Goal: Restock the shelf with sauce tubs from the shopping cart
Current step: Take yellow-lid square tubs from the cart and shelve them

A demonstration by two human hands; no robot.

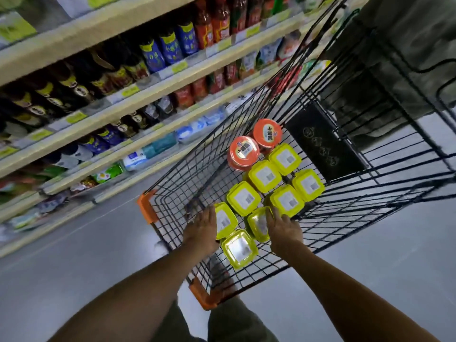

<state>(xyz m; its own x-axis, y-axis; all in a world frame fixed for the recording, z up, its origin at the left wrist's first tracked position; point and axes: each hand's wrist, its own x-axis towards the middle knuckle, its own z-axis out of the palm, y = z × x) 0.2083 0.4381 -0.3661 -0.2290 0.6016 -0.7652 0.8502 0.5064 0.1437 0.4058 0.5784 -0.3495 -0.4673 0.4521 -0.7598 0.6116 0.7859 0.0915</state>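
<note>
Reaching into the shopping cart [187, 186] w/ both hands: left hand [203, 228] presses straight fingers against one yellow sauce tub [225, 222], right hand [283, 229] lies over a tilted tub [257, 224], thumb hidden, so a real grasp I cannot tell. Probably two tubs at once, i.e. fewer trips to the shelf [98, 30]
</note>
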